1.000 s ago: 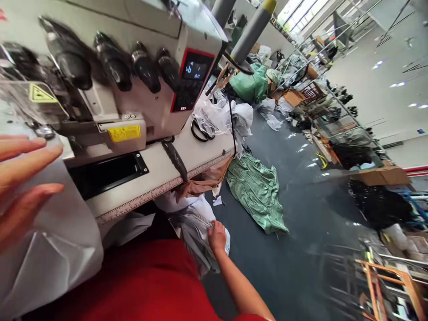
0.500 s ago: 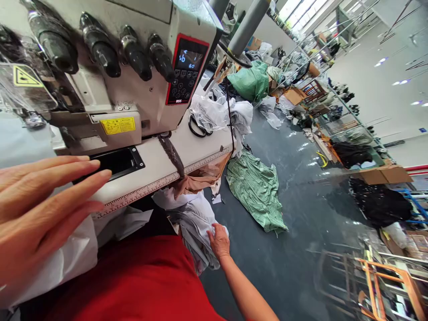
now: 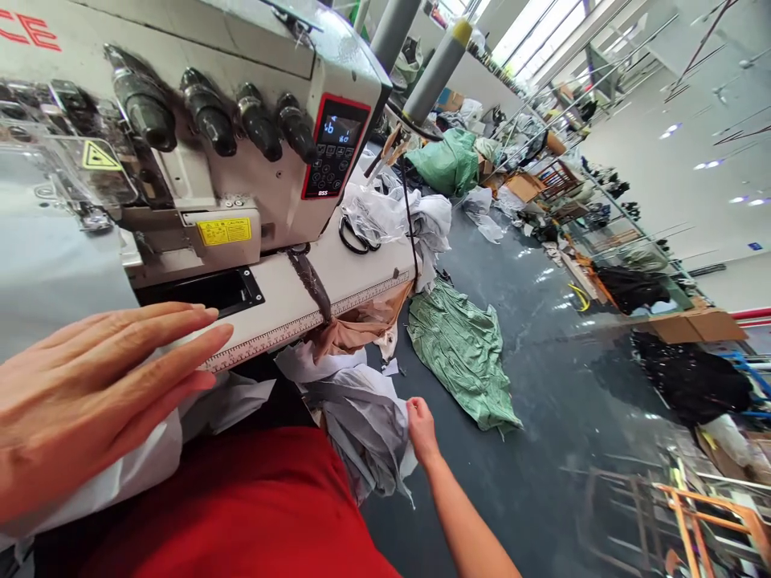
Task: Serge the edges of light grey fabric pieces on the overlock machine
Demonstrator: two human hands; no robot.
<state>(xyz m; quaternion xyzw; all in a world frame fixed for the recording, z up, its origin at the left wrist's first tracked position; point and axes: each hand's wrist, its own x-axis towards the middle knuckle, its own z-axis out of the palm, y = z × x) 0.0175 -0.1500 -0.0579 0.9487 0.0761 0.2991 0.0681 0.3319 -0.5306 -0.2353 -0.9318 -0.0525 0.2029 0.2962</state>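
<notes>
On the left, my left hand [image 3: 120,393] is stretched flat with its fingers extended, over the white cloth [image 3: 141,474] and by the front edge of an overlock sewing machine [image 3: 277,193]. More pale cloth [image 3: 54,265] lies at the machine's needle end. Lower down, my right hand [image 3: 422,425] is closed on the edge of a light grey fabric piece [image 3: 377,401], part of a bunched heap beside my lap. Its fingertips are partly hidden from this side.
Black scissors [image 3: 355,234] lie on the machine table [image 3: 301,293], near clear plastic and grey cloth. A brown cloth bag [image 3: 367,325] hangs under the ruler-marked edge. A green sack [image 3: 463,353] is spread on the grey floor, with racks and boxes [image 3: 699,325] farther right.
My right hand has closed from loosely spread fingers and moved slightly right, drawing up the edge of the grey fabric. My left hand has shifted a little right as the view moved.
</notes>
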